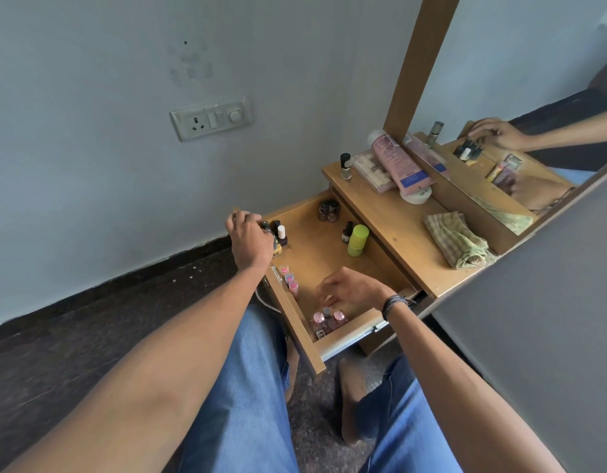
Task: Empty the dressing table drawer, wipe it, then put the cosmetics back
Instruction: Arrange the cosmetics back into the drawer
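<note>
The wooden drawer [315, 257] is pulled out over my lap. My left hand [249, 238] is at its far left corner, fingers curled round a small dark nail polish bottle [266, 227] beside other polish bottles [281, 235]. My right hand [353, 288] hovers with loosely curled fingers just above the pink-capped bottles [329, 319] in the near corner; I cannot tell if it touches them. Also in the drawer are small pink tubes [290, 279], a green jar [358, 238], a dark dropper bottle [346, 232] and two brown bottles [328, 210].
On the dressing table top [397, 230] stand a nail polish bottle [345, 165], a clear box [366, 170], a pink tube [397, 162], a white round case [418, 194] and a folded checked cloth [455, 242]. A mirror [517, 80] rises behind. A wall socket [211, 117] is at left.
</note>
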Demonstrator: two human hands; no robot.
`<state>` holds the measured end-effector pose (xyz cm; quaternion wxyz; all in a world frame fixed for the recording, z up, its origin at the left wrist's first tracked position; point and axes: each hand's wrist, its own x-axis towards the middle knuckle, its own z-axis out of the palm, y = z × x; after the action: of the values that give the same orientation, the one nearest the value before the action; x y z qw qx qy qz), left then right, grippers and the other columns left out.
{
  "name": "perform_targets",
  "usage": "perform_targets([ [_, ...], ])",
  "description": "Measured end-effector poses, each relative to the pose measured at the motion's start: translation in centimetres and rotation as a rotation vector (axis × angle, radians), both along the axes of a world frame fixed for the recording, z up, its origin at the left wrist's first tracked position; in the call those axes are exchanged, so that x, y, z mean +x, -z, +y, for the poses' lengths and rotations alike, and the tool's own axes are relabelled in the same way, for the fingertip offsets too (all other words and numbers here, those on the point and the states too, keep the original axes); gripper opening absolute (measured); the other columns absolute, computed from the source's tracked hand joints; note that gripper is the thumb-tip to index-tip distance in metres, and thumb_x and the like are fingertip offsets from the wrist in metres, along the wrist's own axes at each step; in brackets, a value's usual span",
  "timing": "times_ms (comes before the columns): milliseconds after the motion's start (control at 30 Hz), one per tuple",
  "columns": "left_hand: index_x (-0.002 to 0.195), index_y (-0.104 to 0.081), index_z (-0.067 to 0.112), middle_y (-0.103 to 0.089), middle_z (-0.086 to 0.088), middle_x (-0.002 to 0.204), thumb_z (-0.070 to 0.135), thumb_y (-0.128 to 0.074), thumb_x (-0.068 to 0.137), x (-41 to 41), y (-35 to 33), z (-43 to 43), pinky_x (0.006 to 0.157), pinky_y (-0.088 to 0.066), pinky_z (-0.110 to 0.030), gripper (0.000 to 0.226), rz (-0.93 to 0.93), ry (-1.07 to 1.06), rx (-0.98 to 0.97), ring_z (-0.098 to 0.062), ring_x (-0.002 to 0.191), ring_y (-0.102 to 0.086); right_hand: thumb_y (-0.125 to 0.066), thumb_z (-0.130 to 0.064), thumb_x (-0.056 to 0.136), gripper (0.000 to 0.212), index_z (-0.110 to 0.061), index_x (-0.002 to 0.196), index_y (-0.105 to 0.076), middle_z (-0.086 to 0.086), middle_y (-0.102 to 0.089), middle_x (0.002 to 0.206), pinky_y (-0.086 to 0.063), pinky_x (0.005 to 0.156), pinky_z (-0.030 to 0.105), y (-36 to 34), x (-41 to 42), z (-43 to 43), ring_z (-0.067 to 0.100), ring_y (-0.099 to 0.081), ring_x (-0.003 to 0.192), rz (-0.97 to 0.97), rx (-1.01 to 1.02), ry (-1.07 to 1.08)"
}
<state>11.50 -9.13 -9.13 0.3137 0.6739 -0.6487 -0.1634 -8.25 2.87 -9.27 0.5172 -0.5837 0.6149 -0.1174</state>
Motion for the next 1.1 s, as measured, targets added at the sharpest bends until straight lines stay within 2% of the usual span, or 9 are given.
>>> perform_targets([
  [133,0.119,-0.068,0.011,-0.054,-0.004,0.131,0.006,-0.066,0.087,0.1,0.0,0.0,0.103,-0.045,-0.033,0.033,0.019,0.005,-0.007,-0.023,0.135,-0.036,-0.049,-0.032,0.106,0.038,-0.007,0.109,-0.078,-0.004,-0.074,0.098,-0.050,0.079,0.024,-1.1,-0.6,0.8,0.010,-0.066,0.084,0.065,0.054,-0.202],
  [267,0.119,-0.068,0.011,-0.054,-0.004,0.132,0.006,-0.067,0.087,0.1,-0.1,0.1,0.103,-0.045,-0.034,0.033,0.020,0.002,-0.008,-0.024,0.136,-0.036,-0.039,-0.066,0.094,0.070,-0.011,0.112,-0.079,-0.007,-0.075,0.099,-0.052,0.091,0.031,-1.3,-0.3,0.9,0.009,-0.067,0.088,0.090,0.091,-0.204],
  [367,0.119,-0.067,0.011,-0.055,-0.004,0.132,0.006,-0.067,0.087,0.1,0.0,0.0,0.104,-0.047,-0.035,0.033,0.018,0.003,-0.005,-0.024,0.136,-0.036,-0.037,-0.065,0.094,0.070,-0.011,0.112,-0.079,-0.010,-0.074,0.093,-0.050,0.093,0.034,-1.6,-0.1,1.0,0.007,-0.066,0.086,0.084,0.078,-0.216],
  [467,0.119,-0.067,0.011,-0.054,-0.004,0.132,0.006,-0.066,0.087,0.1,-0.1,0.0,0.104,-0.045,-0.034,0.033,0.018,0.001,-0.005,-0.024,0.136,-0.035,-0.040,-0.061,0.094,0.067,-0.010,0.112,-0.079,0.002,-0.075,0.101,-0.049,0.095,0.039,-1.5,0.0,1.1,0.020,-0.067,0.093,0.079,0.040,-0.194],
  [633,0.119,-0.068,0.011,-0.055,-0.004,0.132,0.006,-0.066,0.087,0.0,0.0,-0.2,0.104,-0.045,-0.034,0.032,0.013,0.001,-0.007,-0.024,0.137,-0.035,-0.043,-0.059,0.100,0.057,-0.017,0.106,-0.081,-0.003,-0.076,0.096,-0.049,0.079,0.033,-0.7,-0.2,1.5,0.013,-0.066,0.082,0.084,-0.023,-0.186],
  [733,0.117,-0.069,0.012,-0.056,-0.003,0.131,0.007,-0.066,0.087,-0.1,0.1,-0.3,0.102,-0.048,-0.036,0.030,0.008,0.000,-0.005,-0.024,0.135,-0.036,-0.047,-0.060,0.100,0.053,-0.018,0.104,-0.080,0.002,-0.078,0.098,-0.053,0.082,0.039,-0.3,-0.4,1.7,0.023,-0.069,0.087,0.119,-0.074,-0.158],
  [867,0.117,-0.069,0.013,-0.056,-0.003,0.129,0.009,-0.068,0.087,0.0,0.1,-0.2,0.098,-0.050,-0.037,0.031,-0.010,0.001,0.002,-0.024,0.133,-0.037,-0.043,-0.088,0.081,0.093,-0.003,0.097,-0.076,0.019,-0.072,0.090,-0.043,0.069,0.036,-0.1,-0.4,1.9,0.021,-0.053,0.070,0.143,-0.055,-0.175],
  [967,0.117,-0.069,0.013,-0.056,-0.003,0.129,0.010,-0.068,0.087,0.1,0.1,-0.1,0.097,-0.051,-0.037,0.030,-0.021,0.001,0.005,-0.024,0.132,-0.038,-0.040,-0.095,0.074,0.104,0.002,0.096,-0.073,0.010,-0.061,0.074,-0.037,0.066,0.034,0.1,-0.5,1.8,0.017,-0.046,0.067,0.175,-0.054,-0.183],
  [1100,0.117,-0.069,0.014,-0.056,-0.003,0.130,0.012,-0.069,0.087,0.1,0.0,0.1,0.094,-0.052,-0.037,0.030,-0.031,-0.002,0.011,-0.023,0.132,-0.038,-0.052,-0.072,0.089,0.071,-0.005,0.097,-0.074,0.004,-0.071,0.085,-0.051,0.069,0.034,0.0,-0.7,1.9,0.013,-0.062,0.072,0.153,-0.128,-0.105],
])
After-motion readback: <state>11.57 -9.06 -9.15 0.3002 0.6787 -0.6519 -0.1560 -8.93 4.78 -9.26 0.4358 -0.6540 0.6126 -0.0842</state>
